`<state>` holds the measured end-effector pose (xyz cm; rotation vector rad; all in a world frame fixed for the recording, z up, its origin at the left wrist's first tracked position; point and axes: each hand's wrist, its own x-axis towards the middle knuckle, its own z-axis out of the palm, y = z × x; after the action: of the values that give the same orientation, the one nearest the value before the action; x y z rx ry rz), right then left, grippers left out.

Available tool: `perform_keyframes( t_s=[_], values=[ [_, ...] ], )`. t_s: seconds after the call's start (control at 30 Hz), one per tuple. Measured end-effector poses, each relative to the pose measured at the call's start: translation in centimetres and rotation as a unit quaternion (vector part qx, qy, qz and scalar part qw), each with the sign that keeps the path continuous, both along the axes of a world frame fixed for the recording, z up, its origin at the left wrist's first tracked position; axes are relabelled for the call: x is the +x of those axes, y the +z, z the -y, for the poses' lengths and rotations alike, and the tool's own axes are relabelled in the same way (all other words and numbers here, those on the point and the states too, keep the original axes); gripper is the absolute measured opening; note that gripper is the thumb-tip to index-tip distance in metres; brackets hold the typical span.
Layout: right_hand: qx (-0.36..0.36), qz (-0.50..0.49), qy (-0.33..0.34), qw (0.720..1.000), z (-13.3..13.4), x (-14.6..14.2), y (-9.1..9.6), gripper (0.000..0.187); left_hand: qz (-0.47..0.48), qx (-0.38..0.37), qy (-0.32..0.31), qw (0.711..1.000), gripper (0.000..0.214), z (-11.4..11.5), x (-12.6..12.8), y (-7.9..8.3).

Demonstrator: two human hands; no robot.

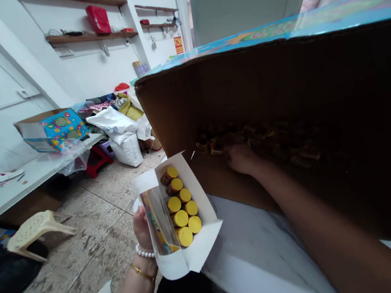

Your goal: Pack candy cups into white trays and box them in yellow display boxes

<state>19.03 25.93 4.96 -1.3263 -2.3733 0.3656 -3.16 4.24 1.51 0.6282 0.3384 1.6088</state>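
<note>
My left hand (142, 229) grips a small white display box (199, 201) with a clear window on its side. Its open flaps face me. Inside stand several tubes with yellow caps (181, 218), in rows. A big cardboard carton (178, 94) lies open toward me on the right, and my right hand (241, 158) is reaching into it. In the carton's shadow, that hand meets a pile of small dark tubes with yellowish ends (273, 138). Its fingertips are lost in the dark, so I cannot see whether it holds one.
The carton rests on a pale marbled tabletop (250, 243). At left are a long white bench (44, 168), a blue printed box (63, 127) and a cream plastic stool (38, 230). White sacks (123, 144) stand on the floor behind.
</note>
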Motion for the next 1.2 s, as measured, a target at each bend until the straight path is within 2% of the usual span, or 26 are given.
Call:
perform_keyframes(
  t_s=[0.13, 0.23, 0.37, 0.47, 0.57, 0.67, 0.77, 0.87, 0.97, 1.1, 1.13, 1.2],
  values=[
    [-0.02, -0.045, 0.034, 0.998, 0.5, 0.4, 2.0, 0.037, 0.006, 0.02, 0.008, 1.0, 0.027, -0.2, -0.1, -0.3],
    [-0.028, -0.046, 0.044, 0.998, 0.7, 0.6, 2.1, 0.043, 0.008, 0.021, 0.014, 1.0, 0.028, -0.3, -0.2, -0.6],
    [-0.024, -0.03, 0.058, 0.998, 0.8, -0.3, -0.2, 0.034, 0.001, 0.002, 0.001, 1.0, 0.031, -0.2, -0.4, -1.0],
    [-0.019, -0.052, 0.113, 0.992, 1.3, -1.7, -2.4, 0.043, -0.001, -0.014, -0.008, 1.0, 0.039, -0.1, -0.5, -1.3],
    [-0.033, -0.083, 0.153, 0.984, 1.7, -2.5, -3.3, 0.049, -0.003, -0.024, -0.009, 1.0, 0.044, -0.1, -0.6, -1.6],
    [-0.055, -0.129, 0.156, 0.978, 1.5, -2.4, -2.2, 0.045, -0.006, -0.024, -0.002, 1.0, 0.039, -0.1, -0.7, -1.5],
    [-0.071, -0.19, 0.141, 0.969, 1.9, -2.0, 0.5, 0.045, -0.008, -0.021, 0.0, 1.0, 0.038, -0.2, -0.7, -1.3],
    [-0.075, -0.285, 0.17, 0.94, 4.1, -2.1, 3.4, 0.033, -0.008, -0.014, -0.002, 1.0, 0.039, -0.2, -0.6, -1.3],
    [-0.027, -0.33, 0.233, 0.914, 7.7, -3.3, 4.8, 0.026, -0.015, -0.024, 0.0, 1.0, 0.046, -0.1, -0.5, -1.6],
    [0.148, -0.189, 0.274, 0.931, 12.0, -5.8, 4.2, 0.011, -0.045, -0.048, 0.026, 0.997, 0.043, 0.0, -0.5, -1.9],
    [0.178, -0.149, 0.283, 0.931, 12.5, -6.2, 4.1, 0.01, -0.049, -0.05, 0.033, 0.997, 0.04, 0.0, -0.5, -2.0],
    [0.191, -0.111, 0.292, 0.93, 12.4, -6.2, 4.4, 0.015, -0.046, -0.048, 0.037, 0.997, 0.038, 0.0, -0.6, -2.0]
  ],
)
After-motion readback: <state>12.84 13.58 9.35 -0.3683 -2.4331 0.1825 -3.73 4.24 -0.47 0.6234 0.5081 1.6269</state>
